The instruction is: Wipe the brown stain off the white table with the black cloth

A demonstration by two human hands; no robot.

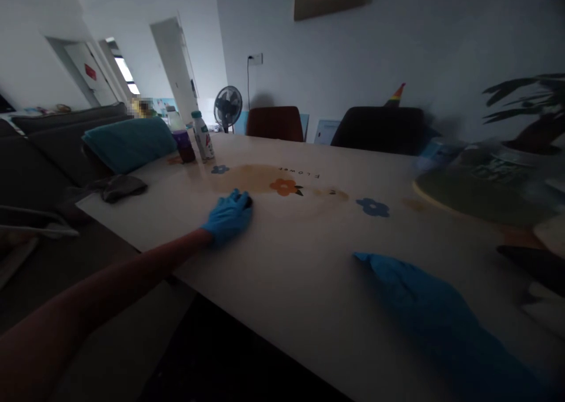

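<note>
The fingers [237, 197] of the gloved left hand [229, 216] are bent and lie close together, palm down, over a small dark thing [249, 202] that shows only at their far edge; I cannot tell whether they pinch it or merely press it onto the tabletop [282, 261]. Because the glove covers most of it, it could slip out from under them if the pressure fell unevenly. The gloved right hand [419, 302] is over the near right part of the tabletop, too blurred to tell whether its fingers are spread or together, or whether they touch the surface. Just beyond the left hand lie the printed orange flower [283, 186] and a yellowish patch. Farther back on the left, a white bottle [203, 137] stands near a purple-labelled bottle [183, 144]; both look tall and narrow, so a long sweep or a jolt to the tabletop might topple them. A grey cloth [123, 187] lies at the left edge, where a brush of the forearm could drag it off. To the right, a potted plant [514, 158] stands by a green round mat [468, 196]; a wide swing of the right arm might knock the pot.
</note>
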